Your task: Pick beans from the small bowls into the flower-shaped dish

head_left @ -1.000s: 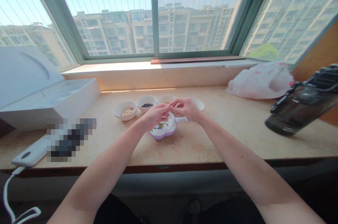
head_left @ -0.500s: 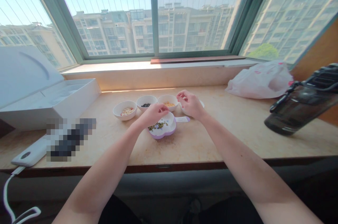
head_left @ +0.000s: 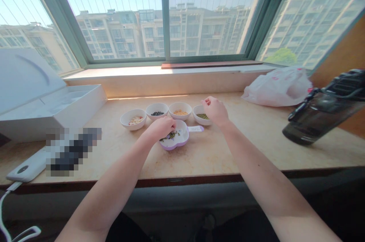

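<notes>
My left hand point(head_left: 163, 128) is over a purple-and-white dish with a short handle point(head_left: 177, 146), fingers pinched downward inside its rim. Green and dark beans point(head_left: 172, 135) lie scattered in that dish; part of it is hidden by the hand. My right hand point(head_left: 216, 109) hovers at the right side of a white bowl point(head_left: 199, 121) of small green beans point(head_left: 202, 116), its fingers closed together. Whatever either hand pinches is too small to make out. To the left stand white bowls with yellow grains point(head_left: 180, 112), black beans point(head_left: 157, 113) and pale pieces with red bits point(head_left: 136, 120).
An open white box point(head_left: 82, 107) stands at the left, with a white power bank point(head_left: 27, 169) and cable in front and a blurred-out item beside it. A plastic bag point(head_left: 278, 88) and a dark bottle point(head_left: 313, 116) are at the right. The counter's front edge point(head_left: 176, 181) is near me.
My right hand has shifted right and slightly back, uncovering the green beans in the bowl. My left hand has dipped lower and a little left into the purple dish.
</notes>
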`<state>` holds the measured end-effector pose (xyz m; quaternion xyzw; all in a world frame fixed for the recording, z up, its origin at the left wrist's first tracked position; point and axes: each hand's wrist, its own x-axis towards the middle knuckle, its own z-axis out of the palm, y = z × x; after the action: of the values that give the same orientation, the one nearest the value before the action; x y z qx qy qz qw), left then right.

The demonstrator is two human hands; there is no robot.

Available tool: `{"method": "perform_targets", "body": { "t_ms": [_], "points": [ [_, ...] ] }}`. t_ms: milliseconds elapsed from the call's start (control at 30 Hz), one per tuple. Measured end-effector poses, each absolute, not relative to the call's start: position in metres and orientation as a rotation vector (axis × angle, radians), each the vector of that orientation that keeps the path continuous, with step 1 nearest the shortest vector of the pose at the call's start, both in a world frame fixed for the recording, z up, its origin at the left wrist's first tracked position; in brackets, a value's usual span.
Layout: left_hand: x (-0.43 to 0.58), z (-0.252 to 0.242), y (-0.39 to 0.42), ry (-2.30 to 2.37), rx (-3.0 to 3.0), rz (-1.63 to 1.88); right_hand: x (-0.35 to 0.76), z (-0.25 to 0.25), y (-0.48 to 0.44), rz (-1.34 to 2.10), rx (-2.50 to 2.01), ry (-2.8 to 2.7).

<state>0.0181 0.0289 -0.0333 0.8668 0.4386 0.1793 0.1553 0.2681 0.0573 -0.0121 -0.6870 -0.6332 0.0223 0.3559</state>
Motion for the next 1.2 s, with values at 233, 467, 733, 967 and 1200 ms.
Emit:
{"method": "perform_targets", "body": {
  "t_ms": [233,467,733,967,1200],
  "points": [
    [0.021,-0.036,0.026,1.349,2.447,0.513,0.268,-0.011,0.055,0.014,-1.801,-1.623],
    [0.019,-0.043,0.026,1.268,2.390,0.629,0.266,-0.010,0.054,0.047,-1.776,-1.624],
    [0.030,-0.019,0.016,1.106,2.036,0.828,0.260,-0.012,0.056,0.150,-1.619,-1.668],
    [0.035,0.001,0.002,0.538,1.220,0.944,0.251,-0.019,0.055,0.290,-1.332,-1.775],
    [0.034,-0.001,0.004,0.468,1.028,0.964,0.244,-0.018,0.046,0.658,-1.054,-1.799]
  ]
}}
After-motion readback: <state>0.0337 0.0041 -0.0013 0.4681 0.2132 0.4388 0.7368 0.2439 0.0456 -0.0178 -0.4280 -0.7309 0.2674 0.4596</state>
